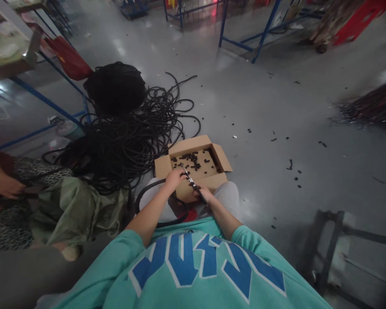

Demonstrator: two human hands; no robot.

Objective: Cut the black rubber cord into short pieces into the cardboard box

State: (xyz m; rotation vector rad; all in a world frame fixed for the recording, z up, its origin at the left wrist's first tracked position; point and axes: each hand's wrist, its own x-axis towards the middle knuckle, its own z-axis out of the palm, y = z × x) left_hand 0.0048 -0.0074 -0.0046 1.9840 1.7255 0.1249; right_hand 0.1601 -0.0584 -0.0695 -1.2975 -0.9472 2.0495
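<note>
Over the near side of an open cardboard box (220, 156), my left hand (175, 178) is closed around a black hose (152, 185), its end beside the scissor blades. The hose loops back across my lap. My right hand (205, 193) grips scissors (193, 183) with dark handles, the metal blades pointing up and left toward my left hand. Short black pieces (193, 159) lie scattered on the bottom of the box. Whether the blades touch the hose is too small to tell.
A large tangle of black hose (122, 137) spreads left of the box, beside a round black bundle (116, 88). A person's hand (8, 185) is at the far left. Blue-framed tables stand behind; a metal frame (334, 249) is at the lower right.
</note>
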